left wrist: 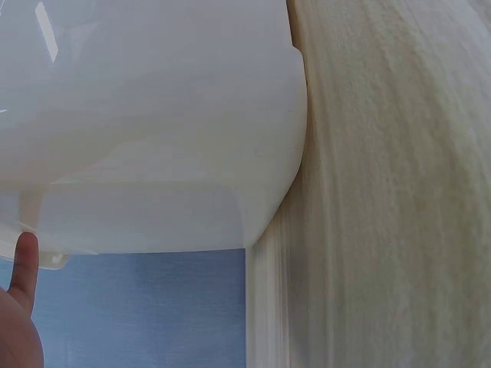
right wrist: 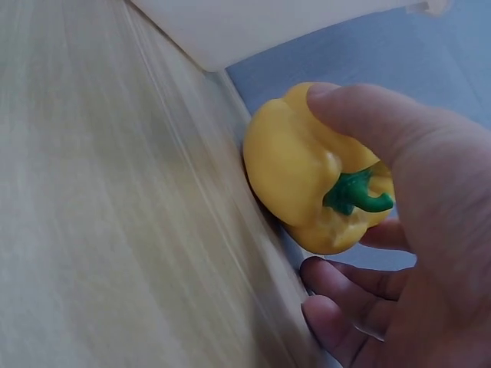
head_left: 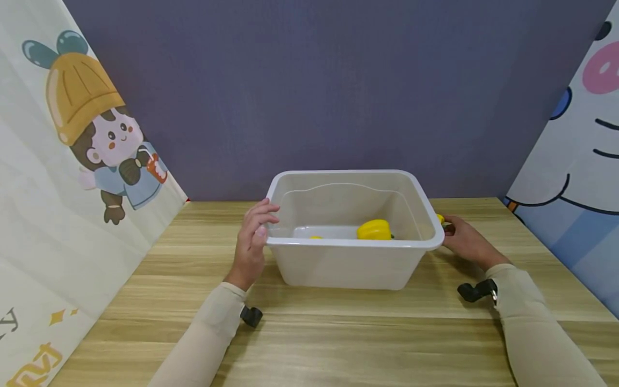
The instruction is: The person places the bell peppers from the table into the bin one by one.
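Observation:
A white plastic bin (head_left: 338, 269) stands on the table. My left hand (head_left: 252, 236) rests at its left rim, with fingers extended against the edge. In the left wrist view one straight finger (left wrist: 25, 264) reaches to the bin's wall. To the right of the bin, my right hand (head_left: 465, 241) holds a yellow bell pepper (right wrist: 295, 165) with a green stem, low at the table surface. The thumb lies over the pepper and fingers curl round its far side. In the head view this pepper is mostly hidden. Another yellow bell pepper (head_left: 374, 230) lies inside the bin.
A second bit of yellow (head_left: 316, 237) shows inside the bin, mostly hidden by the front rim. The wood-grain table (head_left: 329, 338) ends at a dark blue-grey panel (head_left: 338, 86) behind the bin. Printed cartoon sheets (head_left: 38, 177) hang at both sides.

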`<state>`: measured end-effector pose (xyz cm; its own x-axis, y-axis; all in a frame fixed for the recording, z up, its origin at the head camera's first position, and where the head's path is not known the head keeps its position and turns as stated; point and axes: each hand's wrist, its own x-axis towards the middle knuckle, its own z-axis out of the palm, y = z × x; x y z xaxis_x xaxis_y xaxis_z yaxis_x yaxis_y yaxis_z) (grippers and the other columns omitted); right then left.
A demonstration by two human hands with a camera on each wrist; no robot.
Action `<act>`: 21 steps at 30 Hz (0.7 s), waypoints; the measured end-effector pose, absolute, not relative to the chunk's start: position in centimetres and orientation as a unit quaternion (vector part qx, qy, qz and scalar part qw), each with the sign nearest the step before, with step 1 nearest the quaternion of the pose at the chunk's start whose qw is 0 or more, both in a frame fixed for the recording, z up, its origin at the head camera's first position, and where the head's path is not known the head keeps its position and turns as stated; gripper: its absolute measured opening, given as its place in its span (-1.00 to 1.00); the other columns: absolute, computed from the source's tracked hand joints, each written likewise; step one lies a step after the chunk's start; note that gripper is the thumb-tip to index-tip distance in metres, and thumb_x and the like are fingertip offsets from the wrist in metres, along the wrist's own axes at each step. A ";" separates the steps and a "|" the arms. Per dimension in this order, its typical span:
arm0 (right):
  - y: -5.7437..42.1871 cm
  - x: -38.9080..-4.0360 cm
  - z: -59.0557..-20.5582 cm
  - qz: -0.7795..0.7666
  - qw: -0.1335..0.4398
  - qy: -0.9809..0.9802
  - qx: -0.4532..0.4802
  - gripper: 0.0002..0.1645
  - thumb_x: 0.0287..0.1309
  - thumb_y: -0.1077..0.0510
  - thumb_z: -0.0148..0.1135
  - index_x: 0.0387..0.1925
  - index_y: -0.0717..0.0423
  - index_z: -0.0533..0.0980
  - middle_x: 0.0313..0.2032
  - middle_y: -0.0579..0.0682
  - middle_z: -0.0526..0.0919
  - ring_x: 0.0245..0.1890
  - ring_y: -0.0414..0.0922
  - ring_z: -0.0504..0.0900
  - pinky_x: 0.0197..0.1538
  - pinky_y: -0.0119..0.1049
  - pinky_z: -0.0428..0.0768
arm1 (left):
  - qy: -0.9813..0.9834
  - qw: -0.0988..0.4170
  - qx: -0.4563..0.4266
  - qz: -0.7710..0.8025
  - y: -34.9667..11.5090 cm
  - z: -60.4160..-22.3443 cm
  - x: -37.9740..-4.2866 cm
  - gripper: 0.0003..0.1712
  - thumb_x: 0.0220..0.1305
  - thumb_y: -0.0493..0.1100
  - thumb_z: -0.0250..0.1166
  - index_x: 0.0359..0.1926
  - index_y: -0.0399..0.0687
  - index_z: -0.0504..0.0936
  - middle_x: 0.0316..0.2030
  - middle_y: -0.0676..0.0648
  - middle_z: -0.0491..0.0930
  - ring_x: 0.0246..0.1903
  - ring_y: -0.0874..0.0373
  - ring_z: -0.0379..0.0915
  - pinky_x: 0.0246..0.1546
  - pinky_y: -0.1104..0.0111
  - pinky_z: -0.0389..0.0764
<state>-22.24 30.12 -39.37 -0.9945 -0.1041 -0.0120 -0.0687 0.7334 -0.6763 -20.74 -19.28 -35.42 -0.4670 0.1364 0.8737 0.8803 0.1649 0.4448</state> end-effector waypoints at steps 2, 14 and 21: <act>30.1 -22.3 -39.4 -0.360 0.021 0.931 -0.045 0.14 0.28 -0.19 0.25 0.44 0.55 -0.04 0.22 0.55 0.35 0.17 0.39 0.44 0.11 0.25 0.52 | -0.676 0.354 -0.376 -0.526 -19.3 -35.4 -20.7 -0.66 0.28 -0.27 -0.13 -0.16 -0.30 0.56 0.09 -0.32 0.55 0.33 -0.25 0.23 0.40 -0.07 0.11; 30.0 -22.5 -39.6 -0.362 0.010 0.930 -0.058 0.07 0.30 -0.12 0.24 0.46 0.49 -0.03 0.18 0.50 0.42 0.12 0.32 0.50 0.04 0.10 0.56 | -0.677 0.357 -0.376 -0.523 -19.3 -35.5 -20.8 -0.65 0.28 -0.26 -0.14 -0.16 -0.29 0.57 0.09 -0.32 0.55 0.32 -0.25 0.23 0.40 -0.07 0.11; 30.1 -22.5 -39.7 -0.358 0.010 0.932 -0.057 0.06 0.31 -0.13 0.23 0.45 0.50 -0.02 0.20 0.53 0.39 0.13 0.36 0.48 0.07 0.21 0.54 | -0.678 0.355 -0.377 -0.522 -19.3 -35.4 -20.7 -0.65 0.28 -0.26 -0.14 -0.16 -0.29 0.57 0.10 -0.32 0.55 0.33 -0.25 0.23 0.40 -0.07 0.11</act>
<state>-22.51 30.11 -39.72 -0.9933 -0.1133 0.0216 -0.0986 0.7371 -0.6685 -20.73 -19.33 -35.44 -0.4633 0.1395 0.8752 0.8818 0.1709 0.4396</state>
